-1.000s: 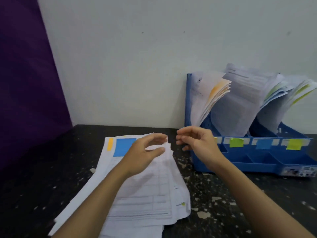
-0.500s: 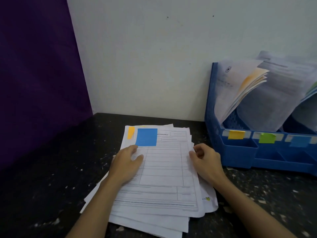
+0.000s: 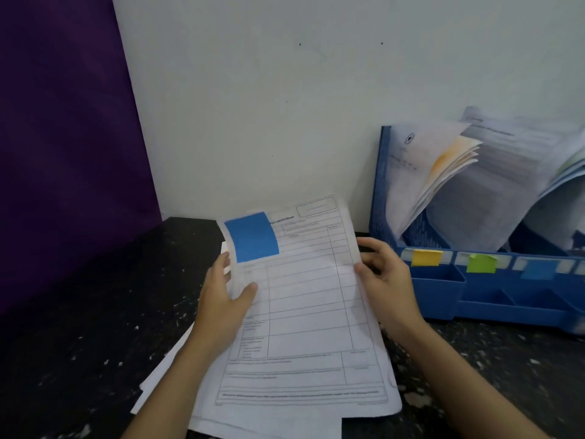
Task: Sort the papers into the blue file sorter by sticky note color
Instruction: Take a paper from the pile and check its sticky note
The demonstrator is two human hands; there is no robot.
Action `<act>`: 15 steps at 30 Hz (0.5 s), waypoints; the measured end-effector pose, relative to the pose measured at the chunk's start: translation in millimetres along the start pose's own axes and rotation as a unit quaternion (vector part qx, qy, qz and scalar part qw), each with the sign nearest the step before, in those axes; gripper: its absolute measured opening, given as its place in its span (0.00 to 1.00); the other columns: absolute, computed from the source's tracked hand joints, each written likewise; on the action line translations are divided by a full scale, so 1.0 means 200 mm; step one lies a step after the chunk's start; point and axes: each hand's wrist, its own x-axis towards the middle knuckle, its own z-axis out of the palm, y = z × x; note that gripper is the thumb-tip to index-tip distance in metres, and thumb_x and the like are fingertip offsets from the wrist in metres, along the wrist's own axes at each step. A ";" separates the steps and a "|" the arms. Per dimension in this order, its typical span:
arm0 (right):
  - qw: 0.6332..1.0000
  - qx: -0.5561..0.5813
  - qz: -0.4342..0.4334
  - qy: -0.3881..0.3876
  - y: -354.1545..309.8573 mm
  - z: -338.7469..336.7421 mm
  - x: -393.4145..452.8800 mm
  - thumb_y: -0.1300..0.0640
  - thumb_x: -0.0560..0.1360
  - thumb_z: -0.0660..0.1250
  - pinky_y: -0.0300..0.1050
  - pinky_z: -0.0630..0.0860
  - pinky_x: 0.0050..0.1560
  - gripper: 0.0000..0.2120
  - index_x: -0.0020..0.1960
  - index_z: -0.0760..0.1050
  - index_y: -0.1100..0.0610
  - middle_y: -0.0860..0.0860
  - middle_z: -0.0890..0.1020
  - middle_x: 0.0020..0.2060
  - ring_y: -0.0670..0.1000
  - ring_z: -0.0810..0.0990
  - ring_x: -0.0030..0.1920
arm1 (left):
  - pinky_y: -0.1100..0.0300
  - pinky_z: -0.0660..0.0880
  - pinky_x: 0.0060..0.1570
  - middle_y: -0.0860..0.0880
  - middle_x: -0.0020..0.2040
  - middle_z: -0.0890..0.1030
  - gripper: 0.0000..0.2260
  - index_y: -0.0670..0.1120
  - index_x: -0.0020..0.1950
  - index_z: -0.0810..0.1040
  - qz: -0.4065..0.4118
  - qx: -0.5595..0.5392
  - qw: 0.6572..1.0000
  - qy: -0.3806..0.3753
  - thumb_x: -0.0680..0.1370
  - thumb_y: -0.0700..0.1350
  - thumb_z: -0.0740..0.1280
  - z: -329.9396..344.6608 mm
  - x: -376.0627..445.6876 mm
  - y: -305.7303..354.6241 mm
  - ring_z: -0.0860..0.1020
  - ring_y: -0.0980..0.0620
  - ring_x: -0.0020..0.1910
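A printed form (image 3: 304, 299) with a blue sticky note (image 3: 252, 236) at its top left is lifted at its far end above the paper pile (image 3: 164, 372). My left hand (image 3: 221, 299) pinches its left edge, thumb on top. My right hand (image 3: 384, 280) grips its right edge. The blue file sorter (image 3: 443, 299) stands to the right against the wall. Its front carries a yellow tab (image 3: 425, 257), a green tab (image 3: 481, 263) and a blue tab (image 3: 538, 269). Papers with orange notes (image 3: 443, 172) lean in its left slot.
The pile lies on a dark speckled counter (image 3: 79, 343). A purple panel (image 3: 63, 137) closes the left side and a white wall (image 3: 269, 106) stands behind. More papers (image 3: 506, 185) fill the sorter's further slots at the right edge.
Both hands went from resting on the flat pile to holding the top sheet's edges. The blue-noted sheet's far end has risen off the pile.
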 end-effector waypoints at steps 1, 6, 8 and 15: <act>1.000 0.009 -0.005 0.000 0.00 0.00 0.00 0.68 0.76 0.62 0.43 0.79 0.48 0.16 0.58 0.73 0.52 0.49 0.83 0.45 0.45 0.81 0.48 | 0.47 0.72 0.62 0.56 0.67 0.71 0.29 0.56 0.72 0.60 -0.003 -0.012 1.000 0.000 0.75 0.43 0.69 0.00 0.00 0.01 0.72 0.53 0.64; 0.998 0.051 -0.024 0.031 -0.03 -0.02 0.01 0.69 0.76 0.61 0.36 0.79 0.43 0.17 0.54 0.73 0.48 0.49 0.82 0.45 0.43 0.81 0.46 | 0.49 0.78 0.51 0.49 0.55 0.82 0.14 0.48 0.61 0.75 -0.093 -0.163 0.981 -0.055 0.76 0.40 0.66 -0.02 -0.03 0.09 0.82 0.48 0.50; 0.995 0.062 -0.034 0.066 -0.05 -0.05 0.03 0.69 0.76 0.61 0.34 0.77 0.41 0.17 0.54 0.73 0.49 0.49 0.81 0.45 0.42 0.81 0.44 | 0.47 0.77 0.51 0.45 0.51 0.84 0.10 0.45 0.57 0.78 -0.104 -0.222 0.964 -0.107 0.77 0.38 0.65 -0.01 -0.07 0.14 0.83 0.45 0.49; 0.979 0.129 -0.002 0.157 -0.15 -0.23 0.08 0.64 0.76 0.63 0.39 0.77 0.41 0.13 0.58 0.71 0.50 0.50 0.82 0.40 0.47 0.81 0.42 | 0.55 0.80 0.45 0.47 0.48 0.85 0.09 0.45 0.54 0.78 -0.016 -0.201 0.967 -0.153 0.79 0.38 0.61 0.04 -0.12 0.34 0.83 0.49 0.46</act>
